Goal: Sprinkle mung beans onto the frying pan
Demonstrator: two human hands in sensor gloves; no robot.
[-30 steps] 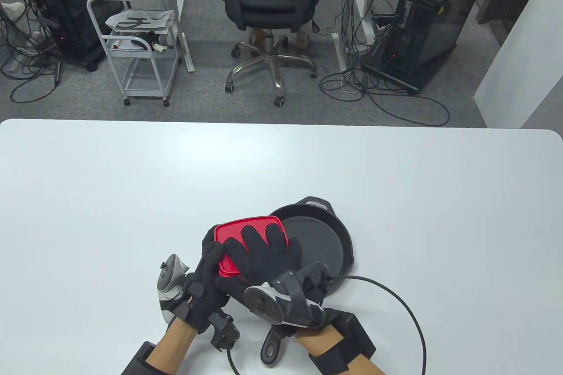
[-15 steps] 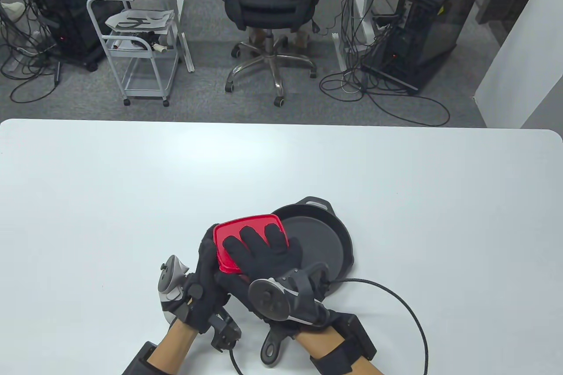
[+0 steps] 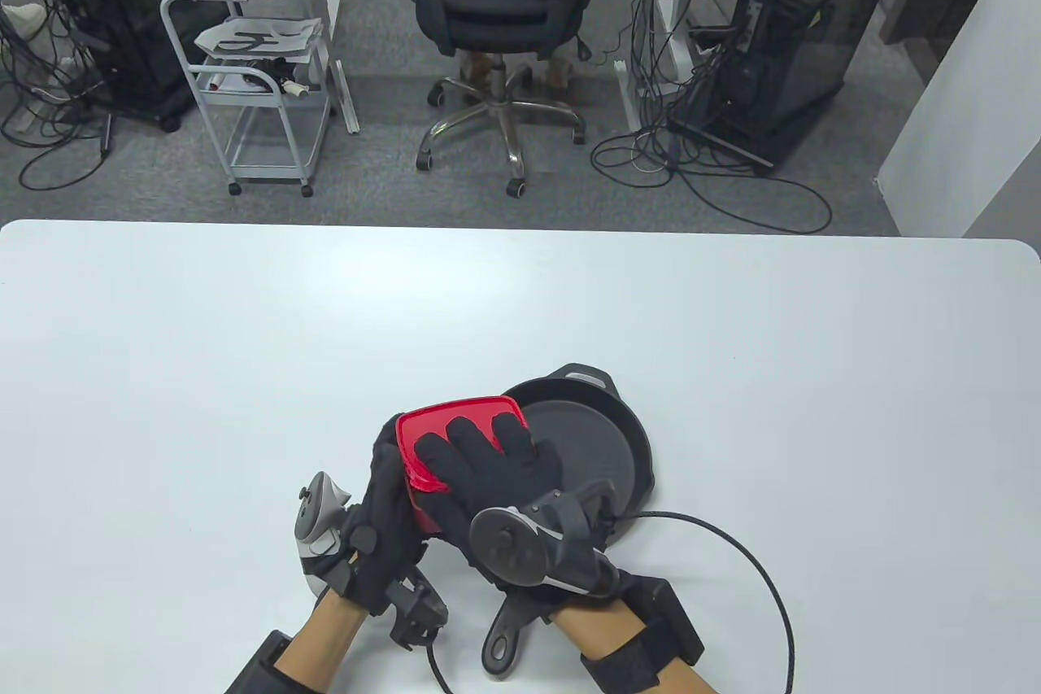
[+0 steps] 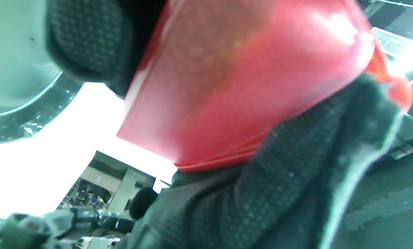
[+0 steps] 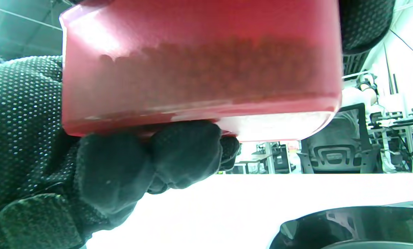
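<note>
A red plastic container with a red lid is held just above the table, over the left rim of the black frying pan. My left hand grips the container from the left and underneath. My right hand lies on the lid, fingers spread across it. In the right wrist view small round beans show through the container wall, with left-hand fingers below it and the pan's rim lower right. The left wrist view shows the container close up. The pan's inside looks bare.
The pan's long handle points toward the table's near edge, under my right wrist. A black cable loops over the white table to the right of the pan. An office chair and carts stand beyond the far edge.
My right hand has turned and slid slightly right on the lid, its tracker moving right. The container has tipped a little; the left hand and pan have stayed put.
</note>
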